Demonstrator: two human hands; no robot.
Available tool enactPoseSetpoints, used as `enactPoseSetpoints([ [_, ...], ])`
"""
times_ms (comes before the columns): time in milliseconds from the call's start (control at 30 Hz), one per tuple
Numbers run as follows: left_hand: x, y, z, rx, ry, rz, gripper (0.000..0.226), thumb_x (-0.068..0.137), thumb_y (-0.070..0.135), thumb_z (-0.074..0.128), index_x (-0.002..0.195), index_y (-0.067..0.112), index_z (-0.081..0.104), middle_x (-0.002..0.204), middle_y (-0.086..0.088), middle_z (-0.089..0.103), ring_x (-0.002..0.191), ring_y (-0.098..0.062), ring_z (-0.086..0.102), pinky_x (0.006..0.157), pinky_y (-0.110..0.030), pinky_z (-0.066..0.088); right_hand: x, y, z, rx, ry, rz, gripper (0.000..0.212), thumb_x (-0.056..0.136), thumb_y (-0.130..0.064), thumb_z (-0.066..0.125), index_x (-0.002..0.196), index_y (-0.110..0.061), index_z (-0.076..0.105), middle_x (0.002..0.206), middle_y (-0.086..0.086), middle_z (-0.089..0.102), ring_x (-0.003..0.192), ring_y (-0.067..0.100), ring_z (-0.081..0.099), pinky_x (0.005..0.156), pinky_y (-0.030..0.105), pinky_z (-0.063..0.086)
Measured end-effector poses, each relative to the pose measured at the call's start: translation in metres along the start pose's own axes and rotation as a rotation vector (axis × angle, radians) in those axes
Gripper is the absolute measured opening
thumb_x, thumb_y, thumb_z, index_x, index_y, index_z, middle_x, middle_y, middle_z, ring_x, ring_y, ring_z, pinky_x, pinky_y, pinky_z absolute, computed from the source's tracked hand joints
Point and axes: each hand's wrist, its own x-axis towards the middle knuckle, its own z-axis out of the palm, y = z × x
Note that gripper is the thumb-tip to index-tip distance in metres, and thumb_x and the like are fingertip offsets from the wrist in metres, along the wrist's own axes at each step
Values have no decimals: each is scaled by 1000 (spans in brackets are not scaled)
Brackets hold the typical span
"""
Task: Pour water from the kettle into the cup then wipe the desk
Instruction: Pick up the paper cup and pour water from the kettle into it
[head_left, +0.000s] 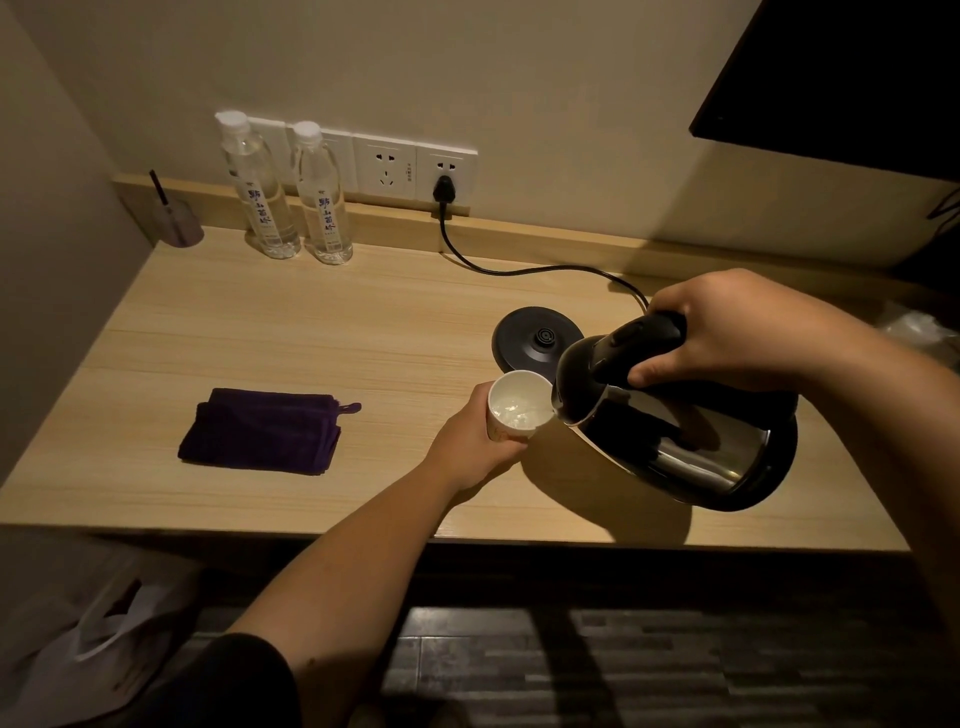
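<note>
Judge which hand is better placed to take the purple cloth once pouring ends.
Probably the left hand: it holds the cup just right of the cloth. The right hand grips the kettle, farther away.

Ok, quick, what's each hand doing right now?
Left hand: closed around the cup.
Right hand: closed on the handle of the kettle, tilted toward the cup.

Cloth (262, 430) left of cup (514, 413), kettle (675, 436) right, base (537, 344) behind, bottles (291, 192) rear left
</note>
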Motion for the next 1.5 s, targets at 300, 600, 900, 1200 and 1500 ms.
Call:
enactPoseSetpoints([
  [300, 0, 0, 0, -3, 7, -6, 78, 71, 39, 80, 130, 46, 30, 113, 18, 54, 101, -5, 53, 70, -14, 38, 1, 2, -2, -2, 3, -16, 37, 63, -55, 72, 90, -30, 64, 76, -9, 62, 68, 8, 56, 51, 23, 40],
  [600, -1, 1, 0, 8, 11, -3, 80, 70, 40, 80, 131, 45, 29, 113, 18, 53, 102, -6, 52, 71, -14, 38, -1, 0, -2, -7, -10, -4, 35, 67, -51, 75, 91, -29, 65, 76, -7, 63, 69, 10, 58, 54, 25, 47],
  [900, -4, 4, -1, 6, -2, -12, 77, 71, 38, 76, 132, 45, 29, 111, 19, 55, 98, -4, 54, 68, -13, 39, -27, 19, 14, 319, 48, 107, 30, 62, -46, 77, 84, -36, 60, 80, -8, 65, 72, 9, 60, 55, 24, 44],
  [1200, -6, 12, -4, 3, -4, -22, 76, 67, 49, 80, 122, 56, 27, 108, 27, 52, 97, 2, 54, 65, -8, 40, -75, 50, 91, 767, 337, 264, 24, 71, -30, 78, 87, -38, 63, 82, -6, 66, 71, 7, 61, 58, 25, 42],
  [1500, -11, 16, -2, -101, 15, -42, 72, 59, 56, 78, 115, 62, 33, 104, 29, 58, 91, 10, 56, 64, -11, 49, -101, 79, 163, 974, 726, 529, 24, 74, -43, 72, 96, -43, 62, 92, -3, 66, 86, 19, 63, 64, 31, 44],
])
